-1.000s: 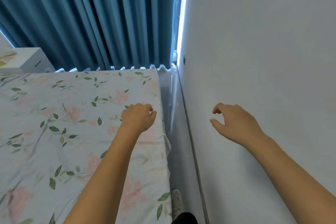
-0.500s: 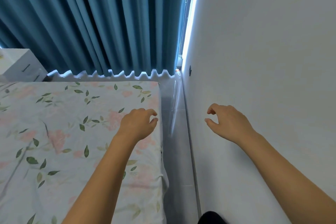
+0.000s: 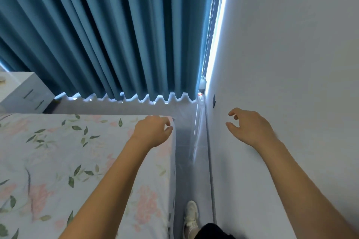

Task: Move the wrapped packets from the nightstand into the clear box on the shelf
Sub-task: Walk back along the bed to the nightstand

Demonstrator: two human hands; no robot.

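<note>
The nightstand [image 3: 25, 91], far to the left of the left hand [image 3: 152, 132], is cut off by the picture's left edge, and whatever lies on its top is a blur. That hand's fingertips curl under, out of sight. Below both hands, the forearms and a white shoe [image 3: 191, 217] run off the bottom edge.

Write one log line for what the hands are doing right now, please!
left hand: loosely curled, empty, over bed corner | right hand: loosely curled, empty, by wall | nightstand: far left | packets, box: unseen
</note>
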